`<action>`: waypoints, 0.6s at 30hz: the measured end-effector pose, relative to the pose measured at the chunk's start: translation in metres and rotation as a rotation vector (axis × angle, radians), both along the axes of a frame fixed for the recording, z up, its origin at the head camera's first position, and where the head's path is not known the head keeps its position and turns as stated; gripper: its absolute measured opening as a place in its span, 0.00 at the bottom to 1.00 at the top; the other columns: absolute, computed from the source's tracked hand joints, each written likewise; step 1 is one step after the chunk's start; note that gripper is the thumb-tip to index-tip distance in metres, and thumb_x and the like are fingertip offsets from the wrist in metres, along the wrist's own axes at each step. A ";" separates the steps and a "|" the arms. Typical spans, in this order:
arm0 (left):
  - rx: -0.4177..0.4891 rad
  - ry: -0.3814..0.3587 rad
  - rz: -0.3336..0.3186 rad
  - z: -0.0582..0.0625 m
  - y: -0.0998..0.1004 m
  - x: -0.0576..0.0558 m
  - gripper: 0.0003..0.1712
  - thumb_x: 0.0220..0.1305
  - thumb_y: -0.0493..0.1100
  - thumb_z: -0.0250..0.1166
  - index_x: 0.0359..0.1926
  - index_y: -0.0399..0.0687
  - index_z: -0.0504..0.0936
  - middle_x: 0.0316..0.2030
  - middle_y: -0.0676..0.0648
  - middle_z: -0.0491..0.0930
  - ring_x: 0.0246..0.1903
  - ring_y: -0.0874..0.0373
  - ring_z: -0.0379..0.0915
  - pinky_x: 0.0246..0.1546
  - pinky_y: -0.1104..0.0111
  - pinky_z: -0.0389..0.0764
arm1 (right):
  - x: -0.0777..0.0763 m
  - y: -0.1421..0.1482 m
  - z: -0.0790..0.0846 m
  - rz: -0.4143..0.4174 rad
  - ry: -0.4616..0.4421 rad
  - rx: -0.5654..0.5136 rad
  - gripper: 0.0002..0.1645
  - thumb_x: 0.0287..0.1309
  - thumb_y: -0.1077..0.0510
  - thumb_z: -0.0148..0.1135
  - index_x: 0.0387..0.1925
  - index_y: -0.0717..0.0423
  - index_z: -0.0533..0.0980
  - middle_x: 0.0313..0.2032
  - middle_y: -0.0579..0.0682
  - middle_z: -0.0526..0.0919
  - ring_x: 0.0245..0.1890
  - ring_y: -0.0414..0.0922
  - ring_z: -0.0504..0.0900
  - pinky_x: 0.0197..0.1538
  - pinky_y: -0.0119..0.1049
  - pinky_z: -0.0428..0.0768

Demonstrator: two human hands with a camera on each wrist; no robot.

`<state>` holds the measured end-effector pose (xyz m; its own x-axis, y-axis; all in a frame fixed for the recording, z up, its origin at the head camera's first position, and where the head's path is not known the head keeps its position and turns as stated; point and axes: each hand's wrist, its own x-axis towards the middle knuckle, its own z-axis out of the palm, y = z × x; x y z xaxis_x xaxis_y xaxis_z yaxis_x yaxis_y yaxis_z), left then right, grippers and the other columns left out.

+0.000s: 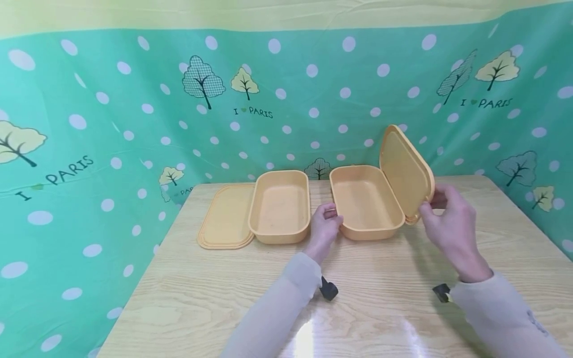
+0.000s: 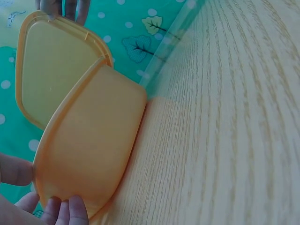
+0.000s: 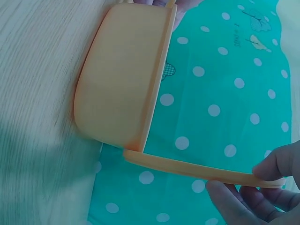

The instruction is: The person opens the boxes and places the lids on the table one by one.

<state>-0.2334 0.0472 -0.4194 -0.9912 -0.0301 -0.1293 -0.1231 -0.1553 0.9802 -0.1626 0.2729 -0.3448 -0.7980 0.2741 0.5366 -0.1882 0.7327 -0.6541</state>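
Observation:
Two light-orange plastic food boxes stand side by side without contents. My left hand [image 1: 323, 229] grips the left front edge of the right box [image 1: 364, 201], thumb at the rim and fingers against the outer wall, as the left wrist view shows. The lid [image 1: 405, 174] of this box stands tilted up along its right side. My right hand [image 1: 453, 226] pinches that lid near its front corner, with the thumb on one face and fingers [image 3: 258, 204] on the other. In the right wrist view, the lid's lower edge meets the box's rim.
The left box [image 1: 281, 206] sits with its lid [image 1: 227, 214] lying flat beside it on the wood-grain table [image 1: 188, 298]. A green dotted cloth [image 1: 286, 99] hangs behind the table and at its sides. Black strap ends [image 1: 329, 289] show at both wrists.

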 end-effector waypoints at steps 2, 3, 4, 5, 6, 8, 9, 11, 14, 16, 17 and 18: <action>-0.005 0.006 0.001 0.000 0.000 0.000 0.21 0.55 0.27 0.62 0.51 0.42 0.75 0.41 0.44 0.78 0.36 0.56 0.75 0.39 0.62 0.81 | 0.000 0.002 0.000 -0.005 -0.006 -0.016 0.18 0.55 0.65 0.57 0.49 0.63 0.74 0.36 0.57 0.82 0.32 0.29 0.72 0.41 0.30 0.66; -0.009 0.009 0.000 0.000 0.000 0.000 0.21 0.55 0.27 0.62 0.51 0.42 0.75 0.41 0.44 0.78 0.36 0.56 0.75 0.38 0.63 0.81 | 0.000 0.003 -0.001 -0.008 -0.009 -0.023 0.18 0.55 0.64 0.57 0.49 0.62 0.74 0.36 0.57 0.82 0.32 0.28 0.71 0.41 0.30 0.66; -0.012 0.010 0.000 0.001 0.000 0.001 0.21 0.55 0.27 0.62 0.51 0.42 0.75 0.41 0.44 0.78 0.36 0.56 0.75 0.37 0.64 0.81 | 0.000 0.003 -0.001 -0.009 -0.014 -0.029 0.18 0.55 0.64 0.57 0.50 0.62 0.74 0.37 0.56 0.82 0.32 0.27 0.71 0.41 0.30 0.66; -0.015 0.012 0.000 0.001 -0.001 0.001 0.21 0.55 0.26 0.62 0.51 0.42 0.75 0.41 0.44 0.78 0.36 0.56 0.75 0.37 0.65 0.80 | 0.001 0.004 -0.001 -0.010 -0.021 -0.034 0.18 0.56 0.64 0.56 0.50 0.62 0.74 0.37 0.56 0.81 0.32 0.27 0.70 0.42 0.30 0.66; -0.015 0.013 0.002 0.001 0.000 0.001 0.21 0.55 0.26 0.62 0.51 0.42 0.76 0.41 0.44 0.78 0.36 0.56 0.75 0.36 0.65 0.80 | 0.001 0.005 -0.001 -0.011 -0.028 -0.041 0.19 0.56 0.64 0.56 0.51 0.62 0.73 0.37 0.56 0.81 0.32 0.27 0.70 0.42 0.30 0.66; -0.019 0.016 0.001 0.001 0.000 0.001 0.21 0.55 0.26 0.62 0.51 0.41 0.75 0.41 0.44 0.78 0.36 0.56 0.75 0.36 0.66 0.80 | 0.002 0.007 -0.001 -0.015 -0.046 -0.053 0.19 0.57 0.63 0.56 0.52 0.62 0.73 0.39 0.56 0.81 0.33 0.27 0.70 0.41 0.29 0.67; -0.021 0.018 0.000 0.001 0.000 0.001 0.21 0.55 0.26 0.62 0.51 0.41 0.75 0.41 0.44 0.78 0.36 0.56 0.75 0.36 0.66 0.80 | 0.002 0.007 -0.001 -0.017 -0.057 -0.058 0.20 0.57 0.63 0.55 0.52 0.62 0.72 0.39 0.56 0.81 0.33 0.27 0.70 0.40 0.29 0.67; -0.022 0.022 0.000 0.001 0.000 0.001 0.22 0.55 0.26 0.62 0.51 0.41 0.75 0.41 0.43 0.78 0.37 0.55 0.75 0.37 0.66 0.80 | 0.003 0.009 -0.001 -0.023 -0.074 -0.066 0.21 0.58 0.62 0.55 0.54 0.61 0.72 0.40 0.56 0.80 0.33 0.27 0.71 0.40 0.28 0.67; -0.026 0.022 -0.002 0.002 -0.001 0.001 0.21 0.55 0.27 0.62 0.52 0.41 0.75 0.42 0.43 0.78 0.38 0.55 0.75 0.38 0.66 0.80 | 0.003 0.012 -0.001 -0.028 -0.092 -0.081 0.22 0.59 0.61 0.55 0.55 0.61 0.71 0.42 0.55 0.80 0.34 0.27 0.71 0.39 0.26 0.68; -0.030 0.019 -0.001 0.002 -0.001 0.001 0.21 0.55 0.27 0.62 0.51 0.41 0.75 0.42 0.44 0.78 0.38 0.55 0.75 0.38 0.66 0.80 | 0.003 0.014 -0.001 -0.032 -0.102 -0.092 0.22 0.59 0.61 0.55 0.56 0.61 0.71 0.42 0.55 0.79 0.34 0.27 0.71 0.38 0.24 0.68; -0.031 0.019 0.000 0.001 -0.001 0.001 0.21 0.55 0.27 0.62 0.51 0.41 0.75 0.42 0.44 0.78 0.38 0.55 0.75 0.37 0.66 0.80 | 0.004 0.015 -0.002 -0.033 -0.108 -0.098 0.23 0.59 0.61 0.55 0.56 0.61 0.70 0.43 0.54 0.79 0.34 0.27 0.71 0.38 0.23 0.68; -0.033 0.018 0.001 0.001 -0.001 0.002 0.21 0.55 0.27 0.62 0.51 0.42 0.76 0.41 0.44 0.78 0.38 0.56 0.75 0.37 0.66 0.80 | 0.004 0.017 -0.002 -0.033 -0.112 -0.106 0.23 0.59 0.61 0.55 0.57 0.61 0.70 0.43 0.54 0.78 0.34 0.28 0.71 0.38 0.21 0.69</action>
